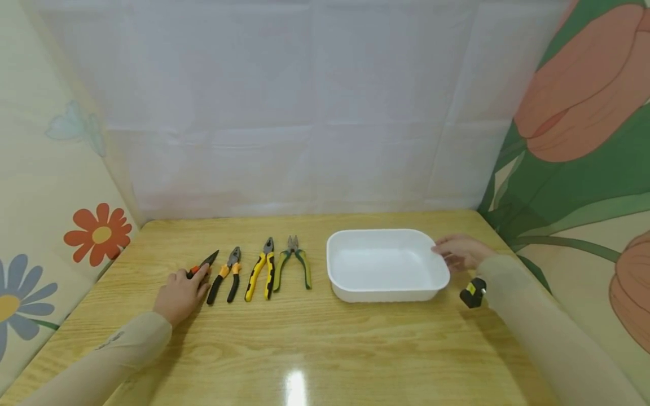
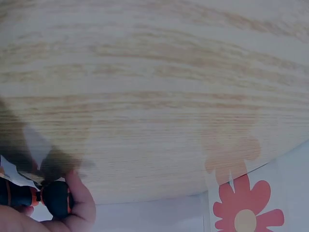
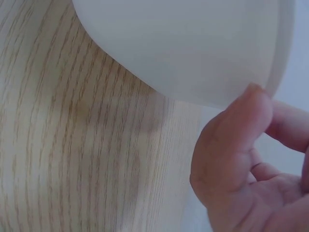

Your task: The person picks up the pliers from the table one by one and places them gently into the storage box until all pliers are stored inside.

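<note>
At the left end of the row, my left hand (image 1: 178, 294) grips a pair of long-nose pliers (image 1: 210, 258) by its black and orange handles. Its dark pointed jaws stick out past the fingers, away from me. The left wrist view shows fingers curled about the handles (image 2: 57, 199). Over on the right, my right hand (image 1: 464, 252) is at the right end of a white plastic basin (image 1: 386, 295). In the right wrist view, thumb and forefinger pinch the basin's rim (image 3: 284, 53). The basin stands upright, with nothing in it.
Right of the held pliers lie black-and-orange combination pliers (image 1: 224, 276), yellow-and-black pliers (image 1: 261, 269) and green-handled cutters (image 1: 293, 263), spaced in a row. All are on a wood-grain table (image 1: 315, 344). A white cloth (image 1: 284, 113) hangs behind it.
</note>
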A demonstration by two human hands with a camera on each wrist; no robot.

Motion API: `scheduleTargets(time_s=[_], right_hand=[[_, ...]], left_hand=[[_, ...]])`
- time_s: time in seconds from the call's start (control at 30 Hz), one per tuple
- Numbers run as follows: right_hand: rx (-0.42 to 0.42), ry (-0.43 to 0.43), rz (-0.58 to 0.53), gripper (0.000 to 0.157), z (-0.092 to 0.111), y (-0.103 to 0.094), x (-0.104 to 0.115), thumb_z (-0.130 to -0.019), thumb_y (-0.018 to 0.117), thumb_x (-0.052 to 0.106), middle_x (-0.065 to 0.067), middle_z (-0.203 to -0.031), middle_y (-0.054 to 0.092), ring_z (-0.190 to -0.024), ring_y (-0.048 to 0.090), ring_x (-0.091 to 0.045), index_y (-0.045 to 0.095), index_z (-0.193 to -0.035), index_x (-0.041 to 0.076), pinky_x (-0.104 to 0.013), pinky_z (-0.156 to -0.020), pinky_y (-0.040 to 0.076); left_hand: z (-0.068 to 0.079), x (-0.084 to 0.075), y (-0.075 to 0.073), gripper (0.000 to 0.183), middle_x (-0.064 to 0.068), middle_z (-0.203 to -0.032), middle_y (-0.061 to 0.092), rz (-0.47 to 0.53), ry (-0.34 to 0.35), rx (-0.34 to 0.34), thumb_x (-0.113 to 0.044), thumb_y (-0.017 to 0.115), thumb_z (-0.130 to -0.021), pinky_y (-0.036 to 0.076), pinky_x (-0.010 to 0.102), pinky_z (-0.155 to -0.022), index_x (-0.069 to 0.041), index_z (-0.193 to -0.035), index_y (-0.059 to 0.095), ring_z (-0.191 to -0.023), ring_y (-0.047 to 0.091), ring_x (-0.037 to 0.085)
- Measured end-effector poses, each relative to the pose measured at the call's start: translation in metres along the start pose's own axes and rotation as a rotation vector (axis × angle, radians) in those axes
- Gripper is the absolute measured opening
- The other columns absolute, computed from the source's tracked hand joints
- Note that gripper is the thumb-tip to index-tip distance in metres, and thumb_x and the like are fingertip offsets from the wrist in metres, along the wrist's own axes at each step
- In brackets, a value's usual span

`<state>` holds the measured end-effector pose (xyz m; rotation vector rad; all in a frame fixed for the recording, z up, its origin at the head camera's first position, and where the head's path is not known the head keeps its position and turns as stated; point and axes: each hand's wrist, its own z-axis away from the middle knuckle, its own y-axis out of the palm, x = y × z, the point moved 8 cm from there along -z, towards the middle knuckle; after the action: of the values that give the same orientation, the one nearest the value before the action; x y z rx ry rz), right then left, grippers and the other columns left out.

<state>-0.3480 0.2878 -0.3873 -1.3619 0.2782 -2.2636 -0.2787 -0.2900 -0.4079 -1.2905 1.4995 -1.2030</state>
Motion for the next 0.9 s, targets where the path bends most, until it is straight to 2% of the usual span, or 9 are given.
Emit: scheduleTargets(time_s=[0.1,0.2,0.4,0.63,0.9], right_hand=[[-0.001,0.001,-0.001,0.048,0.000,0.000,0.000,-0.100,0.052,0.015,-0.015,-0.109,0.055,-0.087,0.055,-0.021,0.034,-0.136,-0.012,-0.032,-0.072,0.051],[0.003,-0.002,-0.005,0.046,0.001,0.000,0.000,-0.100,0.052,0.014,-0.013,-0.106,0.056,-0.085,0.055,-0.021,0.035,-0.134,-0.012,-0.032,-0.072,0.051],[0.000,-0.003,0.007,0.043,0.003,-0.001,0.001,-0.100,0.053,0.015,-0.016,-0.109,0.055,-0.088,0.055,-0.022,0.038,-0.132,-0.011,-0.032,-0.073,0.051],[-0.001,-0.004,0.006,0.044,0.002,-0.001,0.001,-0.099,0.054,0.016,-0.016,-0.111,0.055,-0.089,0.055,-0.022,0.039,-0.131,-0.010,-0.031,-0.073,0.051],[0.018,-0.010,-0.003,0.042,0.001,0.001,0.001,-0.100,0.052,0.014,-0.010,-0.103,0.056,-0.085,0.054,-0.019,0.037,-0.130,-0.011,-0.031,-0.072,0.051]], left_hand=[[-0.001,0.000,-0.002,0.050,0.029,-0.087,0.048,0.015,-0.018,0.016,-0.024,0.063,-0.095,0.049,0.049,-0.050,-0.001,-0.137,0.052,-0.070,0.051,0.038],[-0.002,-0.002,-0.005,0.048,0.029,-0.085,0.049,0.017,-0.026,0.005,-0.023,0.062,-0.094,0.048,0.049,-0.049,-0.001,-0.136,0.054,-0.065,0.051,0.037],[-0.003,-0.005,-0.009,0.041,0.028,-0.080,0.048,0.020,-0.041,-0.015,-0.019,0.058,-0.095,0.046,0.047,-0.044,-0.003,-0.134,0.056,-0.057,0.049,0.034],[-0.003,0.002,-0.011,0.041,0.031,-0.085,0.049,0.078,-0.079,0.018,-0.020,0.050,-0.098,0.045,0.049,-0.046,-0.002,-0.135,0.054,-0.060,0.048,0.036],[-0.007,0.008,-0.023,0.042,0.034,-0.088,0.051,0.102,-0.064,-0.004,-0.021,0.048,-0.099,0.046,0.053,-0.049,-0.001,-0.136,0.052,-0.063,0.052,0.041]])
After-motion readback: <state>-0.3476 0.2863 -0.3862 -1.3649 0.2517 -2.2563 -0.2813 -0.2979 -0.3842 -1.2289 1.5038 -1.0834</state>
